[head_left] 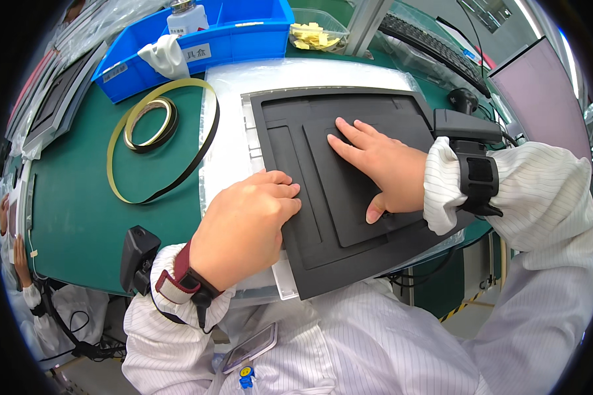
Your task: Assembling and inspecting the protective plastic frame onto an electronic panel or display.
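Observation:
A black rectangular panel (323,253) with stepped, raised areas lies in front of me. A white edge piece (284,280) shows along its left side, and clear-wrapped white sheeting (234,112) lies beneath. My left hand (244,217) is at the panel's left edge, its fingers curled over onto the black face; its thumb is hidden. My right hand (389,164) lies flat on the raised middle of the panel, fingers spread and thumb apart, with nothing in it.
A loose yellow-and-black tape loop (116,178) and tape roll (168,131) lie on the green mat (72,224). Behind stand a blue bin (244,43) with a bottle, and a clear tub (339,29). A keyboard (428,43) is far right. Another person's hand (21,260) shows far left.

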`<action>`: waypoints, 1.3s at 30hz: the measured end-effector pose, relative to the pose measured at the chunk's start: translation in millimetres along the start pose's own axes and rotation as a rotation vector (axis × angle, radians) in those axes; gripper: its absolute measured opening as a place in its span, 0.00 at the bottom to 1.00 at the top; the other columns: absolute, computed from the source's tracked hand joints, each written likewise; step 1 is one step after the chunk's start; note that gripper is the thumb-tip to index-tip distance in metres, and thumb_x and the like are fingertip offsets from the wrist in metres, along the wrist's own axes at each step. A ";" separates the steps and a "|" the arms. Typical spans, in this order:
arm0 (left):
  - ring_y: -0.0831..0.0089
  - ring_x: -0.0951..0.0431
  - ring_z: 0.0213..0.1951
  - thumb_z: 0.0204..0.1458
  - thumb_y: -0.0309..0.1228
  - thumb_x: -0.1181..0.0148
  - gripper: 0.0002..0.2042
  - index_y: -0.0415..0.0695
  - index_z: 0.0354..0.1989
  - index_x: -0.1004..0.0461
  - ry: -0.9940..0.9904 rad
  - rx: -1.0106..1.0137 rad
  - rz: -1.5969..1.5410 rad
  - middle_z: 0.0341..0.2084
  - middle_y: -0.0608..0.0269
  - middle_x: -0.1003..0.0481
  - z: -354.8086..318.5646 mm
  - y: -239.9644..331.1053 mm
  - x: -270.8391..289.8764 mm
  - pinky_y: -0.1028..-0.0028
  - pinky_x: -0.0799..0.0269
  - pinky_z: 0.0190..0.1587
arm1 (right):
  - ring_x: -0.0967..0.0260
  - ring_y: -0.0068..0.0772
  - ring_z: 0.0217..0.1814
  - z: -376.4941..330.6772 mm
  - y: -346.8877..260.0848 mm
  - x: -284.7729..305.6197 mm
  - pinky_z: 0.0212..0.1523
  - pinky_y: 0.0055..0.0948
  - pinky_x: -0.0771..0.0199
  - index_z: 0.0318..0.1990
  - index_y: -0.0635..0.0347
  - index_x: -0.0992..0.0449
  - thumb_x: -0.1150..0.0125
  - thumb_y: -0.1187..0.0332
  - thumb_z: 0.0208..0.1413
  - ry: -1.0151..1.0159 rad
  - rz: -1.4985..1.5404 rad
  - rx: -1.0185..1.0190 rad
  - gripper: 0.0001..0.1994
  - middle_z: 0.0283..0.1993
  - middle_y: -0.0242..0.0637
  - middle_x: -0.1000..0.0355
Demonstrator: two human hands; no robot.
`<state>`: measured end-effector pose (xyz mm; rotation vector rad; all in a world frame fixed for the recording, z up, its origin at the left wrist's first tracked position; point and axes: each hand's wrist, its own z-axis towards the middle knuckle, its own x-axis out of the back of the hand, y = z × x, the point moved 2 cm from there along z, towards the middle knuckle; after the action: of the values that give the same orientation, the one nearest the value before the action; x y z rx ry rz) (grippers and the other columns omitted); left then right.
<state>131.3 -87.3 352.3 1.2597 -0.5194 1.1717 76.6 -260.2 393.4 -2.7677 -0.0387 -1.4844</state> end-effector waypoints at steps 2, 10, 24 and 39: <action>0.61 0.29 0.43 0.25 0.14 0.51 0.16 0.34 0.28 0.26 0.010 0.001 -0.015 0.33 0.53 0.26 0.8 0.0 0.4 0.69 0.31 0.44 | 0.70 0.51 0.67 -0.7 13.1 -3.0 0.61 0.43 0.55 0.61 0.61 0.58 0.27 0.63 0.25 0.038 0.018 0.091 0.54 0.65 0.50 0.69; 0.61 0.29 0.43 0.27 0.13 0.51 0.15 0.34 0.28 0.26 0.040 0.027 -0.061 0.34 0.54 0.26 -0.2 1.5 3.7 0.70 0.32 0.44 | 0.66 0.48 0.66 -9.3 54.2 -5.3 0.62 0.37 0.55 0.60 0.60 0.54 0.27 0.63 0.22 0.067 -0.094 0.178 0.53 0.65 0.48 0.67; 0.61 0.32 0.33 0.26 0.14 0.52 0.11 0.37 0.22 0.30 0.031 0.014 -0.212 0.26 0.57 0.34 3.8 2.4 7.4 0.70 0.34 0.34 | 0.40 0.46 0.47 -88.2 46.5 -48.5 0.47 0.34 0.38 0.41 0.64 0.33 0.33 0.62 0.33 0.565 0.223 0.395 0.26 0.44 0.45 0.38; 0.69 0.34 0.43 0.35 0.09 0.61 0.13 0.35 0.28 0.34 0.371 -0.066 -0.743 0.33 0.58 0.35 11.0 -21.6 14.5 0.76 0.41 0.48 | 0.31 0.43 0.41 -122.9 61.7 -33.3 0.40 0.31 0.30 0.39 0.65 0.29 0.47 0.81 0.32 1.083 -0.217 0.152 0.19 0.40 0.43 0.30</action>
<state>158.9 -89.1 358.0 1.0063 0.1862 0.7119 -42.9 -324.0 434.4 -1.5611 -0.4194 -2.6436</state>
